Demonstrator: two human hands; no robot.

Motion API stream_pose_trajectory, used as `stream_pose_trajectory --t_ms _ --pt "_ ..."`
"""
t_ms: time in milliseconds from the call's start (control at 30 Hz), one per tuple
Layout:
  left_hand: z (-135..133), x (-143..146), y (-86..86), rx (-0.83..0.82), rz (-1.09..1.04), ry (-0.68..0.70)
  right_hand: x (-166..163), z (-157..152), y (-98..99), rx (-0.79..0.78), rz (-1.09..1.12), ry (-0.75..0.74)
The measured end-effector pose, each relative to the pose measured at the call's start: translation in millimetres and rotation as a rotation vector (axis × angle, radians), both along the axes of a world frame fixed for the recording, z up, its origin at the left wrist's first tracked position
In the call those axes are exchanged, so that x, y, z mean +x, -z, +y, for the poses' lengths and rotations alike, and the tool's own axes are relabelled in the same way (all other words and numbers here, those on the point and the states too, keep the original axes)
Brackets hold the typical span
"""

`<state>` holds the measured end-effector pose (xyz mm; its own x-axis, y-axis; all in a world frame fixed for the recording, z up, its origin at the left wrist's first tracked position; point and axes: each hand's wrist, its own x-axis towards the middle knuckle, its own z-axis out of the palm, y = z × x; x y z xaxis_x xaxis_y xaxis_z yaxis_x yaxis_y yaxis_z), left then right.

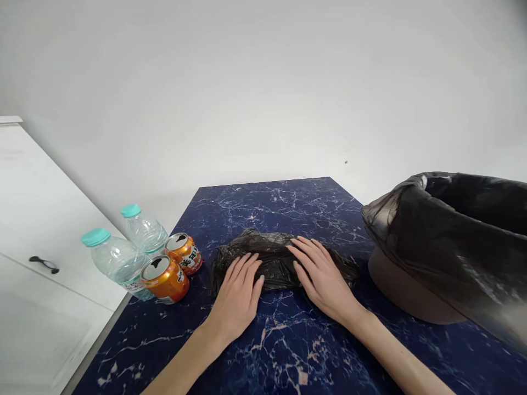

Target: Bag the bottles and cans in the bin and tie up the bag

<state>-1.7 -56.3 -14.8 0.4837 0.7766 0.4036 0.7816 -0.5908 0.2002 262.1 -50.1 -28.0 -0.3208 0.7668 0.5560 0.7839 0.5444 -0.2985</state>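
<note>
A crumpled black plastic bag (274, 269) lies bunched up on the dark blue marble-patterned table (263, 206). My left hand (236, 299) rests on its left part, fingers stretched out and thumb apart. On the right part lies my right hand (323, 280), its fingers also extended and spread over the plastic. Neither hand is wrapped around the bag. To the right stands a brownish trash bin (411, 291) with a black bin liner (444, 236) folded over its rim. The inside of the bin is hidden from this angle.
Left of my hands stand two orange drink cans (168, 285), their tops opened. Behind them are two clear plastic bottles (117, 255) with turquoise caps. A white cabinet (37, 219) with a dark handle borders the table's left side. The pale wall (263, 99) rises beyond the far edge.
</note>
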Motion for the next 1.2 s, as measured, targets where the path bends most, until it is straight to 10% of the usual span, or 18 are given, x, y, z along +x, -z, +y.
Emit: stream_pose_trajectory --t_ms 400,767,1200 --pt "26.5 -43.1 12.0 -0.213 0.051 -0.131 25.7 19.2 31.7 -0.375 -0.183 0.231" --pt "-6.6 -1.7 -20.1 -0.002 -0.048 -0.034 16.6 4.8 14.5 -0.465 -0.106 0.007" --pt "10.1 -25.0 -2.7 -0.244 0.165 0.122 20.1 8.1 17.0 -0.332 -0.202 -0.196"
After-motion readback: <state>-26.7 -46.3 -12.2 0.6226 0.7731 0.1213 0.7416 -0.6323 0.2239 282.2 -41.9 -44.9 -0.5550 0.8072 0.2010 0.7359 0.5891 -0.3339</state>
